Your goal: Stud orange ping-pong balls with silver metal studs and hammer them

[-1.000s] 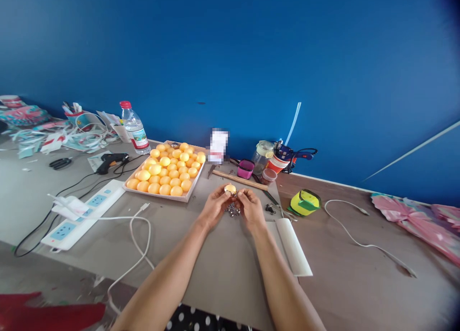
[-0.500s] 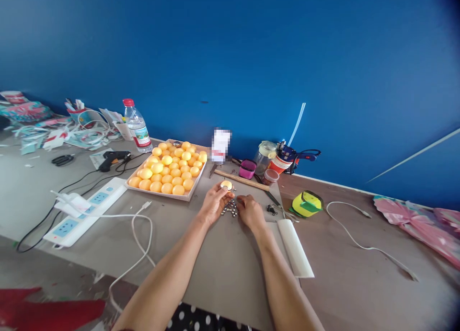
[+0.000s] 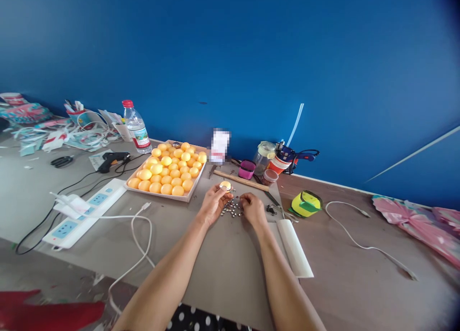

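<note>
Between the thumb and fingers of my left hand (image 3: 213, 201) sits an orange ping-pong ball (image 3: 225, 184), with a pale, shiny patch along its lower side. A small heap of shiny metal beads (image 3: 232, 208) is spread on the tabletop between my hands. My right hand (image 3: 252, 208) rests at the heap's right edge, fingertips drawn together and pointing down. Whatever those fingertips pinch is too small or hidden to make out. Left of my hands, a shallow tray (image 3: 172, 197) is filled with several orange balls (image 3: 166, 170) of the same kind.
A wooden stick (image 3: 241, 181), pink cup (image 3: 247, 169) and lidded jar (image 3: 265, 154) stand beyond my hands. A white strip (image 3: 295, 248) and yellow-green container (image 3: 306, 203) are to the right. Leftward are a power strip (image 3: 86, 213), glue gun (image 3: 113, 161), white cable (image 3: 141, 245) and bottle (image 3: 137, 127).
My right hand has shifted slightly right, away from my left hand, and more of the bead heap shows. My left hand keeps hold of the ping-pong ball.
</note>
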{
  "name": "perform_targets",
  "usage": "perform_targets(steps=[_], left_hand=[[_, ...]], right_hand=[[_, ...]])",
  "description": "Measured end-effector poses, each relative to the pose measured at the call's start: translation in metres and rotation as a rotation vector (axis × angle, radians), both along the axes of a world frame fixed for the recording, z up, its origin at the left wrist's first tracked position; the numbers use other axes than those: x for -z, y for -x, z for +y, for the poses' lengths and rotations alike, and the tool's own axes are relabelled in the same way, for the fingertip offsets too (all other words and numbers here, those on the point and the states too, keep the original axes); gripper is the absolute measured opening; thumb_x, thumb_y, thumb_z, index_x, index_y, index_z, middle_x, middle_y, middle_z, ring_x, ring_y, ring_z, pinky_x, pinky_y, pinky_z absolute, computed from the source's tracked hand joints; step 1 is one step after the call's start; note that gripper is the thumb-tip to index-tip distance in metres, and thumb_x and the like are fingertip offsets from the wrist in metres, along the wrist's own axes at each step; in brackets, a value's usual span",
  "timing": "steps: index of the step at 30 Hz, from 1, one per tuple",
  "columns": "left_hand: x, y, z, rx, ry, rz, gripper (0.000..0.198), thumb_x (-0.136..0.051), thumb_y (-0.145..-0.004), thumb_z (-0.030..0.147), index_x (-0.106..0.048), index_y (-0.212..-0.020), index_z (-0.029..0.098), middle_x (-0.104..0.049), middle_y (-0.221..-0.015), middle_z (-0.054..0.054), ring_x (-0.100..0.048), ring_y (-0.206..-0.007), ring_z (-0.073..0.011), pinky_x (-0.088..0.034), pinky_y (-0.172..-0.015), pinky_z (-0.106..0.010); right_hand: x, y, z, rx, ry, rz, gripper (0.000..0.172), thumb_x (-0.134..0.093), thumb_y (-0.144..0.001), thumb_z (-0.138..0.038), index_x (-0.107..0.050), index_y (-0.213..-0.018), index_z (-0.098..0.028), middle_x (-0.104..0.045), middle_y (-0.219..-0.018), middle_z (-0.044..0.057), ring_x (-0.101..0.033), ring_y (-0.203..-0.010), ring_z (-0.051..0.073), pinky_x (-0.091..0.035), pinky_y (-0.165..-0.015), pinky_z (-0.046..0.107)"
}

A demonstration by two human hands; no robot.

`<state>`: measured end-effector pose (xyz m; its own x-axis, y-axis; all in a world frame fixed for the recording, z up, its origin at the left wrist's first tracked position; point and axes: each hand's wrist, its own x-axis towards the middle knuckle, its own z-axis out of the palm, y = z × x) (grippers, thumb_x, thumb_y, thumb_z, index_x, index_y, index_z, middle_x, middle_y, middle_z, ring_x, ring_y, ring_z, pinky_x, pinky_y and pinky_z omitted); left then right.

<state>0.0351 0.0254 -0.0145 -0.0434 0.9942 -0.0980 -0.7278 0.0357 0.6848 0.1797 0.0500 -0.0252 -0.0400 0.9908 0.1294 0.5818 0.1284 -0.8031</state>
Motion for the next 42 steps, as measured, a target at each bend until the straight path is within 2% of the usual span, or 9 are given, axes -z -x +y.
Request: perform_targets(steps=[7, 9, 13, 17, 23, 28, 31, 35, 42], left_hand=[[0.0, 0.001, -0.001, 0.014, -0.015, 0.013, 0.033, -0.07, -0.069, 0.027, -0.054, -0.094, 0.012, -0.066, -0.09, -0.007, -0.062, -0.064, -0.0099, -0.047, -0.071, -0.026], [0.0, 0.001, -0.001, 0.017, -0.02, 0.016, 0.032, -0.07, -0.07, 0.027, -0.055, -0.094, 0.012, -0.066, -0.091, -0.007, -0.062, -0.065, -0.0101, -0.047, -0.07, -0.026], [0.0, 0.0, -0.001, 0.017, -0.015, 0.016, 0.032, -0.07, -0.07, 0.026, -0.054, -0.094, 0.013, -0.066, -0.091, -0.007, -0.062, -0.065, -0.0103, -0.046, -0.069, -0.025], [0.001, 0.0, 0.0, 0.019, -0.013, 0.015, 0.032, -0.07, -0.07, 0.027, -0.054, -0.095, 0.013, -0.066, -0.091, -0.007, -0.062, -0.065, -0.0101, -0.047, -0.071, -0.026], [0.002, 0.0, 0.0, 0.018, -0.027, 0.019, 0.031, -0.069, -0.071, 0.027, -0.054, -0.093, 0.013, -0.066, -0.092, -0.007, -0.062, -0.064, -0.0099, -0.048, -0.073, -0.028], [-0.001, 0.0, -0.001, 0.018, -0.005, 0.025, 0.033, -0.07, -0.069, 0.027, -0.053, -0.093, 0.013, -0.066, -0.087, -0.006, -0.062, -0.064, -0.0104, -0.047, -0.069, -0.026], [-0.002, -0.001, -0.001, 0.009, 0.001, 0.031, 0.034, -0.071, -0.068, 0.028, -0.054, -0.094, 0.013, -0.066, -0.088, -0.006, -0.062, -0.063, -0.0106, -0.046, -0.069, -0.026], [0.0, 0.0, -0.001, 0.003, 0.002, 0.042, 0.035, -0.071, -0.068, 0.029, -0.054, -0.095, 0.014, -0.066, -0.089, -0.006, -0.062, -0.063, -0.0105, -0.047, -0.07, -0.027], [0.003, 0.001, 0.001, 0.016, -0.004, 0.048, 0.034, -0.069, -0.07, 0.029, -0.053, -0.095, 0.014, -0.066, -0.089, -0.006, -0.062, -0.064, -0.0097, -0.047, -0.07, -0.026]], right_hand=[[-0.002, -0.003, 0.003, 0.025, 0.031, 0.249, 0.024, -0.052, -0.067, -0.033, -0.067, -0.079, -0.018, -0.063, -0.066, 0.002, -0.054, -0.062, 0.017, -0.042, -0.065, 0.031], [-0.002, -0.002, 0.002, 0.041, 0.078, 0.406, 0.024, -0.054, -0.066, -0.035, -0.065, -0.079, -0.018, -0.059, -0.06, 0.0, -0.054, -0.059, 0.015, -0.044, -0.063, 0.03], [-0.002, -0.001, 0.003, 0.021, 0.264, 0.905, 0.027, -0.068, -0.056, -0.033, -0.056, -0.077, -0.02, -0.054, -0.059, -0.004, -0.056, -0.057, 0.014, -0.048, -0.06, 0.032], [0.0, -0.005, 0.008, 0.053, 0.338, 1.055, 0.028, -0.071, -0.055, -0.034, -0.052, -0.071, -0.021, -0.048, -0.051, -0.006, -0.052, -0.05, 0.013, -0.05, -0.055, 0.032], [0.002, -0.011, 0.014, 0.175, 0.284, 0.988, 0.023, -0.064, -0.058, -0.038, -0.054, -0.07, -0.021, -0.051, -0.055, -0.003, -0.055, -0.055, 0.015, -0.049, -0.062, 0.035], [-0.002, -0.009, 0.008, 0.141, -0.019, 0.373, 0.022, -0.057, -0.064, -0.031, -0.065, -0.079, -0.017, -0.061, -0.075, 0.004, -0.056, -0.071, 0.018, -0.044, -0.074, 0.035], [0.001, -0.007, 0.006, 0.064, -0.131, 0.13, 0.024, -0.052, -0.067, -0.027, -0.067, -0.082, -0.016, -0.063, -0.087, 0.009, -0.056, -0.08, 0.02, -0.042, -0.08, 0.034], [0.007, -0.01, 0.008, 0.083, -0.158, 0.03, 0.028, -0.048, -0.073, -0.029, -0.066, -0.088, -0.014, -0.063, -0.087, 0.011, -0.057, -0.078, 0.02, -0.043, -0.079, 0.034], [0.014, -0.014, 0.013, 0.156, -0.249, 0.026, 0.03, -0.046, -0.073, -0.029, -0.064, -0.09, -0.013, -0.063, -0.084, 0.01, -0.056, -0.074, 0.019, -0.043, -0.076, 0.034]])
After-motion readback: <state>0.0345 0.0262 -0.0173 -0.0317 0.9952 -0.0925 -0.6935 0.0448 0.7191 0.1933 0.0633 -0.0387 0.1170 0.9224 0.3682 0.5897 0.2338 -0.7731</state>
